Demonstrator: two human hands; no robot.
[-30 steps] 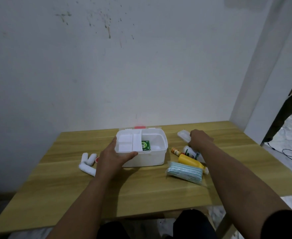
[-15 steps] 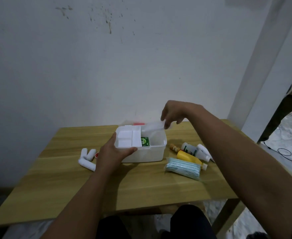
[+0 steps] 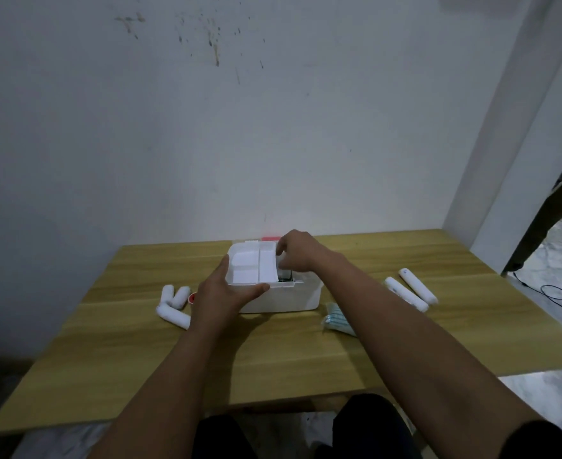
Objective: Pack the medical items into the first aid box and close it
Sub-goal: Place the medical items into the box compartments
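The white first aid box (image 3: 286, 298) stands open in the middle of the wooden table (image 3: 306, 352), with a white divider tray (image 3: 251, 268) in its left half. My left hand (image 3: 225, 293) grips the box's front left rim, thumb over the edge. My right hand (image 3: 296, 255) reaches down into the right half, fingers curled on a white packet (image 3: 281, 261). A green carton (image 3: 286, 278) shows just below that hand. Outside the box lie three white bandage rolls (image 3: 173, 303), a blue mask pack (image 3: 337, 321) partly under my right forearm, and two white elongated items (image 3: 412, 291).
A small red object (image 3: 192, 298) peeks out beside the bandage rolls. Something red (image 3: 270, 239) shows behind the box. A white wall stands close behind the table. Another person's leg (image 3: 551, 223) and a black cable (image 3: 554, 293) are on the floor at the right.
My right hand picked the white packet off the table's right side, lifted it over the box and has now come down into the right half. My left hand stayed on the box.
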